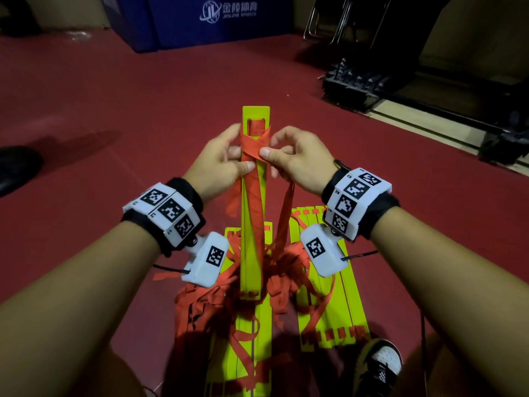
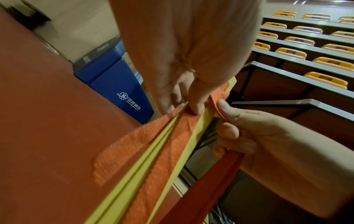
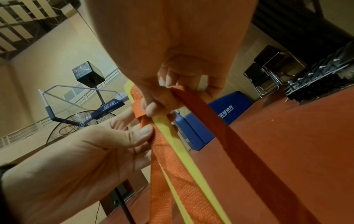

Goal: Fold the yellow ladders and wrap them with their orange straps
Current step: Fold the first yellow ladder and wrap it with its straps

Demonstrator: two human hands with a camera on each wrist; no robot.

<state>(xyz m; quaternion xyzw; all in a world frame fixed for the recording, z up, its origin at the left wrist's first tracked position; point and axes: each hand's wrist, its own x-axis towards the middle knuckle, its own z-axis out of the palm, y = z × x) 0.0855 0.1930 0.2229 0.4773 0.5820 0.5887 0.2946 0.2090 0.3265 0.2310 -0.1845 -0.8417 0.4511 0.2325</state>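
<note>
Both hands work at the far end of a folded bundle of yellow ladder rungs (image 1: 255,179), which is raised off the red floor (image 1: 114,110). Left hand (image 1: 220,161) has its fingers curled round the bundle's left edge, thumb pressing the orange strap (image 1: 255,147) flat against the rungs. Right hand (image 1: 294,159) pinches that strap between thumb and forefinger where the strap crosses over itself around the bundle; a loose length hangs down from this hand.

How far the right hand's other fingers close is hidden behind the bundle. The bundle's near end is lost among tangled strap.

Rungs are flat, stiff plastic slats with slotted ends; the strap is a woven mesh ribbon. Beneath the bundle, more yellow ladder rungs (image 1: 337,296) lie spread on the floor.
</note>
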